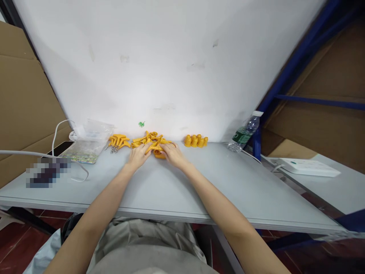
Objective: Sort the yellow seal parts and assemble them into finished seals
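My left hand and my right hand meet at the near side of a heap of yellow plastic parts on the table. Between the fingertips of both hands lies a yellow plastic part, its ends partly covered by the fingers, which are closed on it. Another yellow piece shows just below it. Left of the heap, several yellow T-shaped handles with metal screw ends lie in a group. To the right, several yellow cup-shaped pieces stand in a cluster.
On the grey table at left are a clear plastic bag, a dark phone and white cables. A plastic bottle leans at the right. Beyond it is a white power strip. A white panel rises behind.
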Tool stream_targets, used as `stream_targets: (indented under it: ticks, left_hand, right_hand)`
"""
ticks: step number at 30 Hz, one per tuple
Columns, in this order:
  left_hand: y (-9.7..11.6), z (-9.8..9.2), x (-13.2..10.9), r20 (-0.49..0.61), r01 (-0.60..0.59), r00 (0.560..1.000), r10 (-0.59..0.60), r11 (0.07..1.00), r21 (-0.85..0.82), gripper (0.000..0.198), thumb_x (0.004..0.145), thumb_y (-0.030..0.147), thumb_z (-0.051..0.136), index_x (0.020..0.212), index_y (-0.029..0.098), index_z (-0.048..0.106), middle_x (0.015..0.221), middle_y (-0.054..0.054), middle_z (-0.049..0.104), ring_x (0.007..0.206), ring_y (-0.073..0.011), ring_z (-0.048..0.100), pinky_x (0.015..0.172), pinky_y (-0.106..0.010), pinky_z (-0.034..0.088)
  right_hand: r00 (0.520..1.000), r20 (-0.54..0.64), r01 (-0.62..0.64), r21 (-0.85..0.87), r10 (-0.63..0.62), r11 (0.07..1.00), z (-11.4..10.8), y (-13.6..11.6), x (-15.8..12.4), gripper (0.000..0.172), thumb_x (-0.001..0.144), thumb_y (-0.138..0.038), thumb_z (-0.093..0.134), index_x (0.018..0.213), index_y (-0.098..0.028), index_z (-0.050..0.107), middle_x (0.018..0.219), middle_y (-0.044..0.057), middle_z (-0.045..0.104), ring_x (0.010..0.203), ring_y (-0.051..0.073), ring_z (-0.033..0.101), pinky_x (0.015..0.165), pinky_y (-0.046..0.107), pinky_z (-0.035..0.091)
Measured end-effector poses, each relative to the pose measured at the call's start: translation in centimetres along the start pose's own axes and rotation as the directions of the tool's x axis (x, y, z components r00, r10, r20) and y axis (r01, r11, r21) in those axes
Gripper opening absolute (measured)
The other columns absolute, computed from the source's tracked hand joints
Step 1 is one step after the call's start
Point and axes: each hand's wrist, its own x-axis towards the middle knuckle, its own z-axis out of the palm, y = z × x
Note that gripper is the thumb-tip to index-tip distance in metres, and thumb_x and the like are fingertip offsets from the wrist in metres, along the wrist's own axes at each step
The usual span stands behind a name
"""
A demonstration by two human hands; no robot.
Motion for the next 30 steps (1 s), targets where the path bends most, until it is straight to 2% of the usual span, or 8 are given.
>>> stream_targets:
  ticks: [4, 10, 12, 15, 19, 24, 28, 30]
  left_hand:
    - [-0.6, 0.5, 0.1, -0.022, -0.042, 0.999, 0.041, 0.997, -0.062, 0.04, 0.089, 0.024, 0.054, 0.129, 0.025, 0.061, 0.108, -0.007, 0.071, 0.095, -0.021, 0.067, 0.079, -0.027, 0.05]
    - [-1.4, 0.7, 0.5, -0.075, -0.089, 0.995, 0.073, 0.964, -0.249, 0.038, 0.083, 0.02, 0.057, 0.12, 0.025, 0.065, 0.11, -0.004, 0.072, 0.091, -0.0192, 0.066, 0.082, -0.029, 0.05]
    - [-1.3, 0.7, 0.7, -0.071, -0.058, 0.997, 0.037, 0.945, -0.321, 0.036, 0.081, 0.02, 0.059, 0.116, 0.024, 0.067, 0.101, -0.002, 0.073, 0.08, -0.0169, 0.065, 0.078, -0.028, 0.05]
    - [-1.2, 1.0, 1.0, -0.048, 0.023, 0.998, -0.049, 0.896, -0.444, 0.034, 0.077, 0.022, 0.062, 0.11, 0.021, 0.068, 0.074, 0.002, 0.068, 0.061, -0.0128, 0.056, 0.065, -0.025, 0.047]
    - [-0.8, 1.2, 1.3, -0.019, 0.091, 0.991, -0.133, 0.766, -0.636, 0.03, 0.073, 0.022, 0.065, 0.103, 0.019, 0.069, 0.058, 0.006, 0.054, 0.05, -0.0091, 0.047, 0.051, -0.022, 0.04]
    - [-0.2, 0.1, 1.2, 0.186, 0.277, 0.959, -0.212, 0.583, -0.764, 0.034, 0.071, 0.026, 0.071, 0.103, 0.018, 0.066, 0.045, 0.011, 0.038, 0.035, -0.0059, 0.033, 0.036, -0.02, 0.028]
    - [-0.2, -0.6, 1.1, 0.413, 0.481, 0.877, -0.246, 0.404, -0.779, 0.037, 0.072, 0.029, 0.074, 0.105, 0.016, 0.063, 0.045, 0.01, 0.045, 0.032, -0.0048, 0.033, 0.035, -0.02, 0.028]
    - [-0.3, -0.4, 1.1, 0.47, 0.53, 0.848, -0.246, 0.375, -0.761, 0.034, 0.073, 0.029, 0.074, 0.103, 0.016, 0.063, 0.045, 0.009, 0.046, 0.031, -0.0046, 0.033, 0.035, -0.02, 0.029]
  right_hand:
    - [0.999, 0.038, -0.029, -0.002, 0.029, 1.0, -0.3, -0.2, 0.0, 0.025, 0.095, -0.018, 0.046, 0.114, -0.016, 0.063, 0.109, 0.016, 0.07, 0.105, 0.027, 0.061, 0.099, 0.044, 0.03]
    - [1.0, -0.012, -0.027, -0.001, 0.027, 1.0, -0.3, -0.4, 0.1, 0.023, 0.095, -0.02, 0.047, 0.111, -0.017, 0.063, 0.105, 0.014, 0.071, 0.099, 0.027, 0.061, 0.098, 0.044, 0.028]
    - [0.999, -0.019, -0.03, -0.022, 0.03, 0.999, -0.4, -0.5, 0.2, 0.022, 0.096, -0.02, 0.046, 0.109, -0.017, 0.064, 0.103, 0.014, 0.071, 0.098, 0.026, 0.06, 0.096, 0.042, 0.027]
    - [0.999, -0.038, -0.039, -0.072, 0.036, 0.997, -0.7, -0.7, 0.2, 0.022, 0.096, -0.019, 0.045, 0.107, -0.017, 0.064, 0.099, 0.013, 0.071, 0.098, 0.026, 0.059, 0.095, 0.04, 0.026]
    - [0.998, -0.064, -0.034, -0.122, 0.026, 0.992, -0.9, -0.8, 0.2, 0.023, 0.098, -0.019, 0.042, 0.106, -0.017, 0.063, 0.097, 0.012, 0.07, 0.099, 0.025, 0.057, 0.096, 0.04, 0.024]
    - [0.998, -0.061, -0.033, -0.147, 0.025, 0.989, -0.7, -1.2, 0.3, 0.026, 0.099, -0.018, 0.038, 0.097, -0.018, 0.064, 0.091, 0.01, 0.068, 0.094, 0.024, 0.055, 0.092, 0.039, 0.026]
    - [0.996, -0.084, -0.041, -0.214, 0.023, 0.976, -0.8, -1.5, 0.3, 0.028, 0.098, -0.014, 0.036, 0.094, -0.02, 0.063, 0.095, 0.012, 0.066, 0.095, 0.025, 0.054, 0.09, 0.039, 0.028]
    - [0.995, -0.093, -0.043, -0.232, 0.022, 0.972, -0.8, -1.3, 0.3, 0.028, 0.097, -0.012, 0.036, 0.095, -0.02, 0.063, 0.097, 0.012, 0.066, 0.095, 0.025, 0.054, 0.09, 0.038, 0.028]
